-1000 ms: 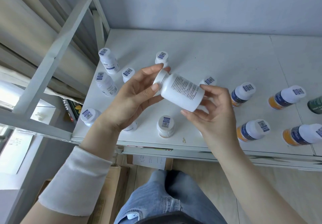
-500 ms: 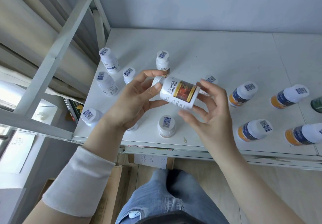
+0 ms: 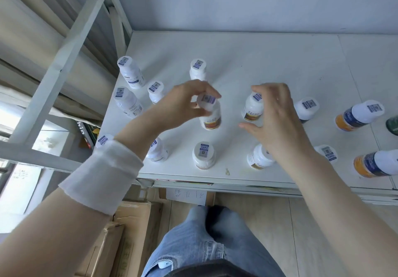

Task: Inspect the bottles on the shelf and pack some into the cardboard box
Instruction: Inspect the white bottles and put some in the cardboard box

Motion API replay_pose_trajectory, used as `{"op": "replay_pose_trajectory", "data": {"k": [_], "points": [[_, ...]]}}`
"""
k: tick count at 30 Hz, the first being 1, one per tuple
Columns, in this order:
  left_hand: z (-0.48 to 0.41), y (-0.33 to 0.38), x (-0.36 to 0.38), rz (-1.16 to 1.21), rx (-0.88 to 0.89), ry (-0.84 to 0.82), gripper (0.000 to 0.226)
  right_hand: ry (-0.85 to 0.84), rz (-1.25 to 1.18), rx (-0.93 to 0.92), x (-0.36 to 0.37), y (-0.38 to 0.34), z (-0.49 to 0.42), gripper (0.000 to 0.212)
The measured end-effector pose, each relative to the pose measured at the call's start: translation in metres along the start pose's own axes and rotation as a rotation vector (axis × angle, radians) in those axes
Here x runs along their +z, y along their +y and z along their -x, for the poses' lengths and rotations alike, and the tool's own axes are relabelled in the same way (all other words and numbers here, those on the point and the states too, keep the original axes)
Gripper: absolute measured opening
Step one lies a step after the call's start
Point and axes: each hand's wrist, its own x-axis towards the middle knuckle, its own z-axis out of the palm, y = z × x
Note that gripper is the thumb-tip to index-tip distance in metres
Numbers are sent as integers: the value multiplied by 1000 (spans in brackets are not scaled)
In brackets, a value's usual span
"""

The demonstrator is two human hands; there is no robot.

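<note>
Several white bottles with coded caps stand on the white shelf (image 3: 269, 61). My left hand (image 3: 183, 104) grips the cap of an upright white bottle with a red-orange label (image 3: 212, 118), which stands on the shelf near the middle. My right hand (image 3: 275, 113) reaches over a second white bottle with a brown label (image 3: 253, 110), fingers curved around its cap; whether they grip it is unclear. A cardboard box (image 3: 120, 238) lies on the floor below the shelf's front left corner, partly hidden by my left arm.
Bottles with orange and blue labels (image 3: 357, 115) stand at the right, with a dark green one (image 3: 393, 125) at the frame edge. A grey metal shelf frame (image 3: 64, 57) rises at the left. My legs in jeans (image 3: 204, 240) stand before the shelf edge.
The bottle that both hands held tilted in the air now stands upright on the shelf under my left hand. My right hand has let go and moved right to another bottle.
</note>
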Motion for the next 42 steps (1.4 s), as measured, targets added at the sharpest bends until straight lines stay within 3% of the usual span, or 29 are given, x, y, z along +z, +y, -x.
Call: {"op": "replay_pose_trajectory", "data": {"k": [3, 13, 15, 17, 19, 22, 25, 28, 30, 33, 36, 39, 42], "points": [[-10, -17, 8, -214, 33, -63, 33, -32, 89, 20, -4, -1, -8, 68], [-17, -39, 6, -218, 64, -148, 45, -166, 96, 42, -2, 0, -37, 66], [-26, -35, -3, -179, 78, -11, 49, -169, 90, 37, -2, 1, -45, 65], [-47, -35, -12, -199, 88, 229, 45, -182, 85, 38, 2, 3, -53, 64], [-73, -41, -16, -311, -21, 297, 51, -200, 71, 42, 8, 5, -62, 64], [-97, -50, -9, -410, -212, 122, 50, -224, -3, 64, 16, 8, -73, 61], [-97, -48, -16, -184, -321, 201, 34, -221, -187, 135, 20, 12, -76, 60], [-82, -30, -29, 441, -489, 159, 14, -234, -498, 228, 18, 10, -73, 64], [-75, -21, -31, 705, -565, 83, 16, -270, -744, 277, 13, 0, -69, 66], [-68, -16, -31, 855, -643, -7, 25, -239, -977, 284, 5, -19, -59, 65], [-60, -15, -32, 913, -672, -110, 32, -205, -1010, 292, 2, -32, -52, 68], [-53, -10, -35, 966, -523, -107, 28, -195, -998, 385, 4, -34, -49, 67], [-41, -2, -39, 990, -306, -96, 31, -216, -1191, 508, 5, -33, -42, 61]]}}
